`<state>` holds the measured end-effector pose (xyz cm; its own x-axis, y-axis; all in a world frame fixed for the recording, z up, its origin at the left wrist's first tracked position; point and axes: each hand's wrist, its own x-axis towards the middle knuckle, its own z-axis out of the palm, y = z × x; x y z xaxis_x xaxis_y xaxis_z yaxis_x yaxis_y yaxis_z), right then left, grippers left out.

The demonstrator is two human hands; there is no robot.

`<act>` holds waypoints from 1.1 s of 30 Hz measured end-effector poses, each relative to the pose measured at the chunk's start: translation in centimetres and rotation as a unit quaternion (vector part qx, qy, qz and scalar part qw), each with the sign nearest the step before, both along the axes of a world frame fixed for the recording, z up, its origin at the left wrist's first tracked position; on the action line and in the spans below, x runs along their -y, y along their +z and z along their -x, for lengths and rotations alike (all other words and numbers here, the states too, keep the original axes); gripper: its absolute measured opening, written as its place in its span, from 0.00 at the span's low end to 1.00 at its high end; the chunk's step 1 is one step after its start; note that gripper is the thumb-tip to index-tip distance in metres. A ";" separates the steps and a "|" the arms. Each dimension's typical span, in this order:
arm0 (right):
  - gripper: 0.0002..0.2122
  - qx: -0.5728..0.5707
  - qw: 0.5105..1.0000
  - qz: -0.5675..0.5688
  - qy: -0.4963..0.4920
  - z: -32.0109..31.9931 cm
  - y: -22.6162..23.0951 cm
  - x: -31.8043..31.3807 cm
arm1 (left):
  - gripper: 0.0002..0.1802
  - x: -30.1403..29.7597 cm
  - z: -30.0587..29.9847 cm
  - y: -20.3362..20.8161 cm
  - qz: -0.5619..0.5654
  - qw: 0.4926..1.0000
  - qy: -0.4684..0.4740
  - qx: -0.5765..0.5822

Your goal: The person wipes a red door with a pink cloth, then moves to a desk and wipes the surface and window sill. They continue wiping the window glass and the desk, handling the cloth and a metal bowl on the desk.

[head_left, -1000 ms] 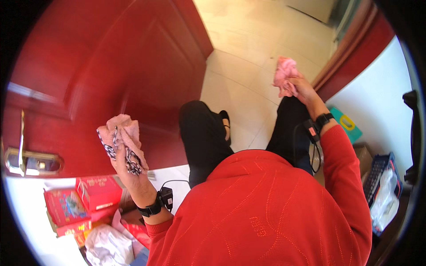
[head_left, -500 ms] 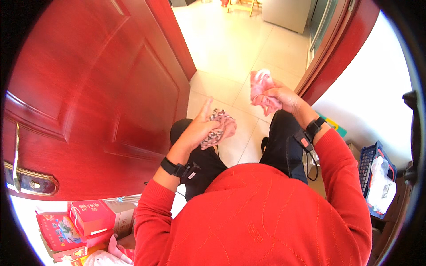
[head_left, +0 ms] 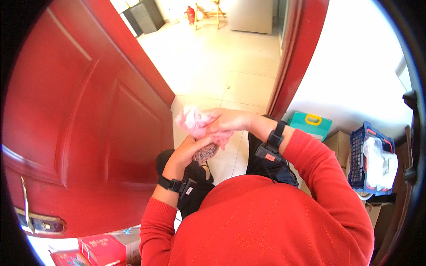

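My right hand (head_left: 230,120) is closed round a crumpled pink cloth (head_left: 191,123), bunched with a pale patch on top. Just below it, my left hand (head_left: 184,153) grips a second balled cloth, pinkish with a dark-and-white pattern (head_left: 206,154). Both hands meet in front of my body, the pink cloth lying over the left thumb and the upper part of the patterned one. Some fingers of each hand are hidden behind the fabric.
A red panelled door (head_left: 88,133) with a metal handle (head_left: 25,204) stands on the left. Right, by the white wall, are a teal bag (head_left: 306,125), a cardboard box (head_left: 338,146) and a blue basket (head_left: 356,166) holding white plastic. Red gift boxes (head_left: 104,249) lie lower left.
My right hand has come left and down with the pink cloth, which now meets the left hand. The left hand has shifted slightly left and down. The view has turned toward the right.
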<state>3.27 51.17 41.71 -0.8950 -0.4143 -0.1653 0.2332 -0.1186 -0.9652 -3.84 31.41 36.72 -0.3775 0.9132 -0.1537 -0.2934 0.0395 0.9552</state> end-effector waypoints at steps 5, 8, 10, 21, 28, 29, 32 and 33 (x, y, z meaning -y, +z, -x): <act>0.17 -0.032 0.995 -0.074 0.051 0.1 0.3 -0.6 | 0.30 -0.5 1.0 -0.3 0.021 0.998 -0.033 -0.039; 0.18 -0.127 0.985 -0.112 -0.015 0.9 -0.8 -2.0 | 0.28 -1.2 1.7 -1.1 0.076 0.991 0.067 -0.091; 0.21 -0.156 0.965 -0.199 -0.073 1.7 -2.2 -3.7 | 0.26 -1.4 2.6 -2.3 0.048 0.983 0.120 -0.131; 0.19 -0.126 0.766 -0.623 -0.098 -4.0 -15.3 -11.7 | 0.21 1.3 9.9 -9.1 -0.026 0.935 0.339 0.098; 0.18 0.000 0.771 -0.611 -0.182 -2.9 -15.0 -12.0 | 0.20 0.9 11.1 -9.7 -0.165 0.925 0.295 0.173; 0.18 0.010 0.763 -0.620 -0.182 -2.8 -15.1 -11.9 | 0.20 0.9 11.3 -9.8 -0.178 0.923 0.287 0.187; 0.19 0.035 0.760 -0.622 -0.185 -2.6 -15.7 -11.8 | 0.19 0.9 11.6 -10.2 -0.198 0.917 0.265 0.222; 0.19 0.039 0.762 -0.617 -0.192 -2.5 -15.9 -11.9 | 0.19 1.0 11.7 -10.2 -0.201 0.916 0.262 0.228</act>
